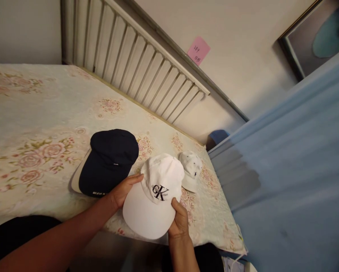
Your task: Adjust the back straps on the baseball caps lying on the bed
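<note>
A white baseball cap (pixel 158 172) with black lettering on its front is held between both hands, its brim pointing toward me. My left hand (pixel 125 190) grips the cap's left side, thumb on top near where the crown meets the brim. On the opposite side my right hand (pixel 179 217) pinches the edge of the brim, thumb uppermost. The fingers under the cap are hidden. Left of it lies a dark navy cap (pixel 113 158) with a pale brim edge and small white lettering. Another white cap (pixel 190 166) with small dark marks rests behind on the right.
The caps are over a bed with a floral cover (pixel 50 113). A white slatted rail (pixel 141 56) runs along its far side by the wall. Blue curtain (pixel 285 162) hangs at the right. A pink note (pixel 198 50) and a framed picture (pixel 308 41) are on the wall.
</note>
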The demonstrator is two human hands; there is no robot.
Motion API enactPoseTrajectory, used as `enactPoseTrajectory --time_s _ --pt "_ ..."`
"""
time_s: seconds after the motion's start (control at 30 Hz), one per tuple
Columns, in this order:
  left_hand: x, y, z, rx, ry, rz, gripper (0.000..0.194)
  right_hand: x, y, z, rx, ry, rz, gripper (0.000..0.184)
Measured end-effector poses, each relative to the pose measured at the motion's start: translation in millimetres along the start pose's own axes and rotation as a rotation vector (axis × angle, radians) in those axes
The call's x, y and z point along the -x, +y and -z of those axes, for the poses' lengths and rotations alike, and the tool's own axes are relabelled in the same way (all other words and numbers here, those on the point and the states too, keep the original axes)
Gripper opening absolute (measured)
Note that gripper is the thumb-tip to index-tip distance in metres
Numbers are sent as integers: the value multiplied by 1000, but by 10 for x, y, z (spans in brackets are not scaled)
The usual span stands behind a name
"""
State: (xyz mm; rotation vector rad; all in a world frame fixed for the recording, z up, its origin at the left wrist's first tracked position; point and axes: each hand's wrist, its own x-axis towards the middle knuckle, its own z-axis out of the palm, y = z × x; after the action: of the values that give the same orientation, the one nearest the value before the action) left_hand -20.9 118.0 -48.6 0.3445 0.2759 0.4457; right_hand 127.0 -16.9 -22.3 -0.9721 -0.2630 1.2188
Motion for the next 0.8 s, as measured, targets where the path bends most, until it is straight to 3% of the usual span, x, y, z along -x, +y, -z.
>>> enactPoseTrajectory --time_s 0.1,0.47,0.67,0.8 --pt "-2 -16 -8 25 -20 -13 43 -26 -35 35 -1 33 20 38" --pt "3 -20 -91 128 19 174 52 -105 21 197 -30 61 -69 46" --pt "-91 -89 40 110 -55 252 56 -5 -73 135 -70 99 -40 39" --pt "-80 -107 25 119 -88 292 54 74 -159 40 -79 89 -53 41"
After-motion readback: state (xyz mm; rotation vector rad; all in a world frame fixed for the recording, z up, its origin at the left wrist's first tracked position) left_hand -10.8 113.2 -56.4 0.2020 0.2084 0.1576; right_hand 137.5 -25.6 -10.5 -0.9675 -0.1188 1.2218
